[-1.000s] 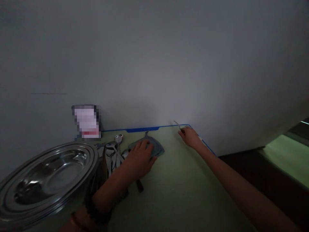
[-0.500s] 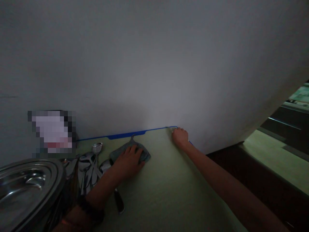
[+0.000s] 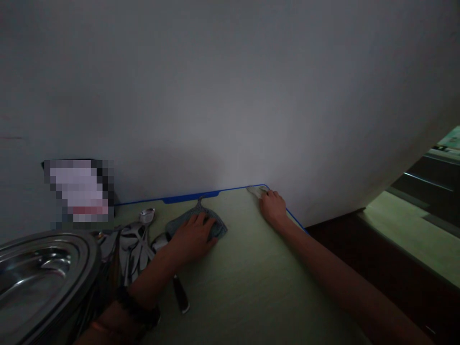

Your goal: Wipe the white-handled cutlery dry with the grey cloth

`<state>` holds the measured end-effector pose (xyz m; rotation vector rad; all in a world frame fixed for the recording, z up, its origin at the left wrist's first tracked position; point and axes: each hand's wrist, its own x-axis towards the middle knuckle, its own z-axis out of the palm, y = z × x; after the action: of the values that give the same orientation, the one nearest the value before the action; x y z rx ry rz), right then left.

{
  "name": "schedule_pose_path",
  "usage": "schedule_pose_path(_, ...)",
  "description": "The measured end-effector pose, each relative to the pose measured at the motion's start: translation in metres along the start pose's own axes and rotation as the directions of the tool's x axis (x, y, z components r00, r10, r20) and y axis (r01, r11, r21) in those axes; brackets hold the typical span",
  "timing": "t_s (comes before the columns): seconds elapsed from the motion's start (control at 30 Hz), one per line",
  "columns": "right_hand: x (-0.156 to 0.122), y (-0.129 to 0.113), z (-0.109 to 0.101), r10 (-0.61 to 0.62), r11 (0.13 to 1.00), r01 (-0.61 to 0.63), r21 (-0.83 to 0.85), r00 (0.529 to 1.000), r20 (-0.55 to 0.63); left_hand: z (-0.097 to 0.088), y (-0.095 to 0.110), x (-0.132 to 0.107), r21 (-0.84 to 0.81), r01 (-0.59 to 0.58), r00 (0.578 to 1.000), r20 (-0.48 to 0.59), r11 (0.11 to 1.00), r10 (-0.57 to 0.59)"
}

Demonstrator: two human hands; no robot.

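My left hand point(image 3: 194, 237) lies palm down on a grey-green mesh-like cloth point(image 3: 177, 222), its fingers a little apart. Towards the wall, the cloth ends in a small loop. My right hand point(image 3: 273, 208) is closed near the far right corner of the pale green tabletop point(image 3: 244, 268). A thin whitish, partly see-through thing point(image 3: 255, 191) sticks out from its fingers; its kind is unclear. Beside my left forearm lie several metal spoons point(image 3: 146, 216). A dark-handled utensil point(image 3: 180, 294) is partly hidden under that forearm.
A large shiny metal dish point(image 3: 82, 258) stands at the left. Behind it, a blurred-out rectangular thing point(image 3: 77, 189) leans by the grey wall point(image 3: 230, 105). A blue edge point(image 3: 190, 196) borders the tabletop along the wall. Dark floor point(image 3: 338, 249) shows beyond the right side.
My right hand has shifted slightly right and down, and more of the whitish thing shows. My left hand stays on the cloth. The view has tilted a little.
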<state>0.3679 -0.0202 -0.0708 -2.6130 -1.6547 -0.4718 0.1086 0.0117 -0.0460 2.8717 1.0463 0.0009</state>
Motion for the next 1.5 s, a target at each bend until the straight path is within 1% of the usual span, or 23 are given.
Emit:
schedule_pose_path(0.13,0.006,0.003,0.000,0.059,0.998,-0.059,-0.010,0.997,0.043,-0.001,0.001,-0.001,0.007,-0.001,1.000,-0.005,1.000,0.001)
schedule_pose_path(0.27,0.009,0.002,-0.002,0.088,0.996,-0.087,-0.014,0.993,0.077,0.001,0.001,-0.001,0.003,0.006,1.000,-0.007,1.000,-0.006)
schedule_pose_path(0.5,0.012,-0.003,-0.009,0.091,0.996,-0.091,0.001,0.989,0.119,0.003,0.001,-0.002,0.008,0.005,1.000,-0.001,1.000,-0.005)
schedule_pose_path(0.87,0.014,-0.005,-0.009,0.129,0.991,-0.131,0.007,0.980,0.151,0.002,0.002,-0.004,0.018,0.011,1.000,-0.002,1.000,-0.011)
schedule_pose_path(1.0,0.018,-0.007,-0.007,0.154,0.988,-0.156,0.009,0.979,0.136,0.002,0.002,-0.004,0.015,0.001,1.000,-0.004,1.000,-0.001)
schedule_pose_path(1.1,0.019,-0.006,-0.008,0.138,0.990,-0.140,0.017,0.985,0.103,0.003,0.002,-0.004,0.015,0.003,1.000,-0.008,1.000,-0.003)
schedule_pose_path(1.27,0.008,0.004,-0.008,0.110,0.994,-0.109,0.025,0.993,-0.051,0.006,0.001,-0.003,0.010,0.000,1.000,-0.010,1.000,0.000)
schedule_pose_path(1.37,-0.002,0.015,-0.001,0.123,0.992,-0.119,0.048,0.987,-0.105,0.007,0.001,-0.002,0.006,0.002,1.000,-0.006,1.000,-0.002)
schedule_pose_path(1.5,-0.006,0.026,0.012,0.120,0.989,-0.111,0.095,0.988,-0.093,0.007,0.001,-0.001,0.003,0.003,1.000,-0.008,1.000,-0.003)
